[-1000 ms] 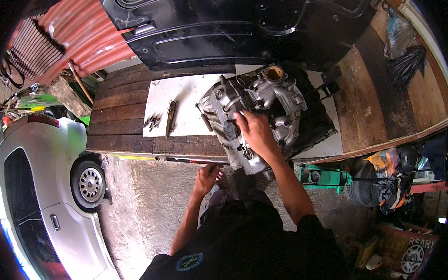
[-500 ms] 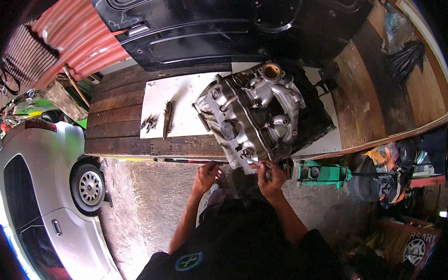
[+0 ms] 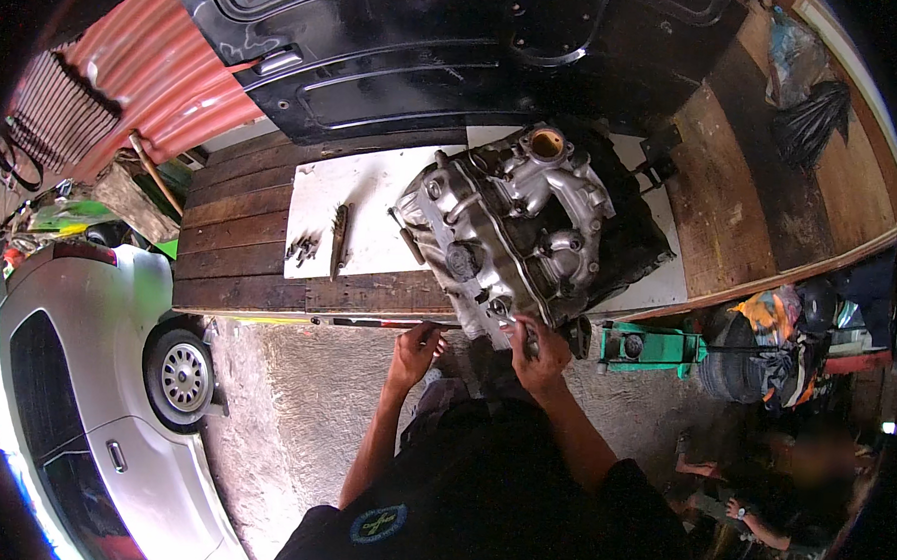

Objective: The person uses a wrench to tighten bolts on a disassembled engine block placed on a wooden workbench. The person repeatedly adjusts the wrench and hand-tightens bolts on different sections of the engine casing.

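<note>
A grey metal engine cylinder head [image 3: 490, 247] lies at a slant on the workbench, its pipe-shaped intake manifold [image 3: 572, 200] along the right side. My right hand [image 3: 539, 352] is at the near lower corner of this engine part, thumb and fingers pinched together. Whatever is in that pinch is too small to make out. My left hand [image 3: 415, 357] sits by the bench's front edge, left of the engine part, loosely curled with thumb and fingers apart. Nothing shows in it. Farther left, a long narrow metal piece [image 3: 340, 240] and several small bolts [image 3: 303, 247] lie on a white board [image 3: 372, 192].
The plank workbench [image 3: 231, 225] runs across in front of me, with a black vehicle panel [image 3: 407, 88] behind it. A green floor jack [image 3: 656, 347] stands below right. A silver car [image 3: 114, 366] is at left. Another person's arm [image 3: 758, 529] shows at lower right.
My right hand has shifted slightly, and the thin pale piece seen at its fingertips no longer shows clearly. My left hand stays nearly still. The other person at lower right has moved.
</note>
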The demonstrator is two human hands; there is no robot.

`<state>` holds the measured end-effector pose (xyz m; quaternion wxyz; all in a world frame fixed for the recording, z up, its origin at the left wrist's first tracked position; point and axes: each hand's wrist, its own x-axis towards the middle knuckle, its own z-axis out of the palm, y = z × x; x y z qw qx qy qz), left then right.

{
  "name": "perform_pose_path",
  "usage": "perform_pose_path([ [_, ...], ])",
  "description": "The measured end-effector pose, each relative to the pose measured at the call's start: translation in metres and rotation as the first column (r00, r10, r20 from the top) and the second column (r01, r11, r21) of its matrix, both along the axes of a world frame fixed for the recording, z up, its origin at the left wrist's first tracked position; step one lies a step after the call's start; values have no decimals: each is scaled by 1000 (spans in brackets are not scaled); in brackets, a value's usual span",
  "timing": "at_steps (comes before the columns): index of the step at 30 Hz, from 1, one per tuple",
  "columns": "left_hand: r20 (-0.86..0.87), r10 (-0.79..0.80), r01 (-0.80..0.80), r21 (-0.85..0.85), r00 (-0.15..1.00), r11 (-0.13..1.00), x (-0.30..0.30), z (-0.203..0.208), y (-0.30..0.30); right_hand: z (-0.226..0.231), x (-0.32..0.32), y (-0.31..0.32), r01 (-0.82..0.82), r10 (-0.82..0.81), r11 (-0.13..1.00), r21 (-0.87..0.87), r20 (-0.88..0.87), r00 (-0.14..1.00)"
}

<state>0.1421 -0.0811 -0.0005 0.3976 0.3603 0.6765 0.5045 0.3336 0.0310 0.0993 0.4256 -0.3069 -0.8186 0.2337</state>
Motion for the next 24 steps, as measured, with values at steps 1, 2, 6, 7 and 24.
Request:
perform_pose_path([
  [1, -10, 9, -9, -2, 1000, 1000, 0, 1, -1, 1, -7, 10, -20, 20, 1000, -2, -23, 1000],
  [2, -20, 19, -19, -5, 1000, 1000, -1, 2, -2, 2, -15, 19, -42, 42, 999, -3, -46, 998],
  [6, -42, 94, -94, 10, 995, 996, -3, 1, -15, 28, -51, 43, -162, 162, 987, -1, 107, 981],
  [7, -42, 104, -104, 9, 994, 995, -2, 2, -18, 33, -60, 48, -178, 176, 984, -4, 190, 966],
  [24, -50, 289, -292, -75, 956, 954, 25, 16, -30, 24, -115, 69, -366, 288, 930, 39, 542, 789],
])
